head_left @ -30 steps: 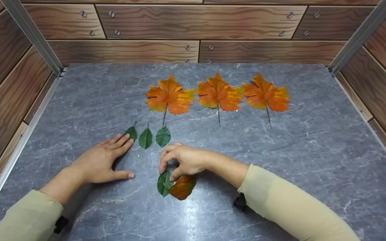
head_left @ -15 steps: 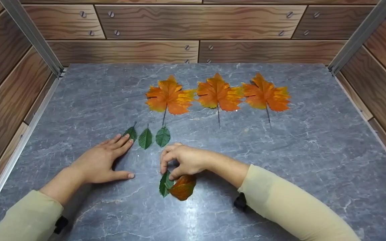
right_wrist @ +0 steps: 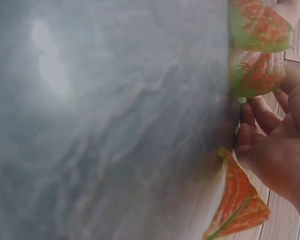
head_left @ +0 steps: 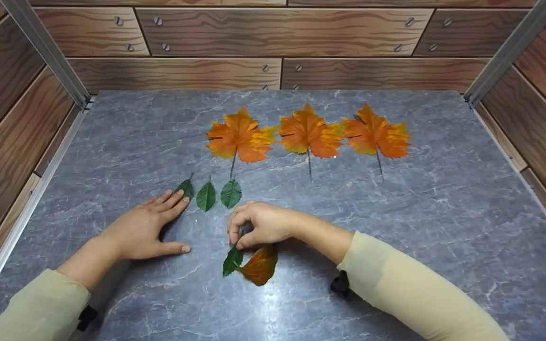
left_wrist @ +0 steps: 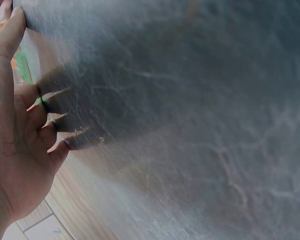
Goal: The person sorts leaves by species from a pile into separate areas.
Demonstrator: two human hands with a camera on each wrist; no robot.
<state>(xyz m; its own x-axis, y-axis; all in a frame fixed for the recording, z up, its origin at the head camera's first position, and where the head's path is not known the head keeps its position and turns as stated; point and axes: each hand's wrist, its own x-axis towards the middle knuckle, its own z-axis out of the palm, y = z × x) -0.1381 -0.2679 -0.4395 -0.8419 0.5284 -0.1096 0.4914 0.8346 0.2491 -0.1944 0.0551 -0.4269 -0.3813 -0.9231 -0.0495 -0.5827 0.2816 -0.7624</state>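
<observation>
My right hand point(head_left: 266, 225) pinches the top end of a small green leaf point(head_left: 232, 261) between thumb and fingers. Right beside it an orange-brown leaf point(head_left: 259, 266) lies below the palm, its upper edge hidden by the hand. In the right wrist view, two red-and-green mottled surfaces, an upper leaf point(right_wrist: 260, 25) and a lower leaf point(right_wrist: 259, 75), show near the fingers. My left hand point(head_left: 140, 229) rests flat with fingers spread, its fingertips on the leftmost green leaf point(head_left: 186, 188). Two more green leaves, a middle one point(head_left: 206, 196) and a right one point(head_left: 231, 193), lie beside it.
Three orange maple leaves, the left point(head_left: 241, 135), the middle point(head_left: 308, 130) and the right point(head_left: 376, 132), form a row farther back on the grey marbled table point(head_left: 443, 227). The left one's stem reaches the right green leaf. Wood-patterned walls point(head_left: 273, 33) enclose the table.
The green leaf in my right hand has turned and now hangs lower from the fingertips, more apart from the orange-brown leaf. My left hand has stayed still.
</observation>
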